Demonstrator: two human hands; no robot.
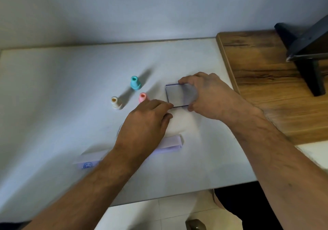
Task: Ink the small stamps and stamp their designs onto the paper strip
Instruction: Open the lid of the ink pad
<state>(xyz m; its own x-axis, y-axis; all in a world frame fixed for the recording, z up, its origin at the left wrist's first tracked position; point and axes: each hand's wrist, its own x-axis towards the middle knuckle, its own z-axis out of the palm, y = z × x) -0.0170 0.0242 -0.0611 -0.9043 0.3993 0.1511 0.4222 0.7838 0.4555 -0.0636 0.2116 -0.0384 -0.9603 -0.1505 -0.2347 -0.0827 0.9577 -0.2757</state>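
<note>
White tabletop (53, 91) fills the middle of the frame, with a wooden surface (262, 80) adjoining at the right. At centre right lies the ink pad (179, 95), a flat square case with its lid apparently closed. The right hand (211, 95) spans it, fingertips on the far edge and thumb at the near right corner. The left hand (147, 121) has loosely curled fingers touching the near left corner. Three small stamps stand upright left of the pad: teal stamp (135, 82), pink stamp (143, 97) just beside the left knuckles, cream stamp (116, 102). The paper strip (170, 143) runs lower left to right beneath the left forearm, a blue print at its left end. Judgement: opening the pad comes next; the left hand is nearer the stamps.
</note>
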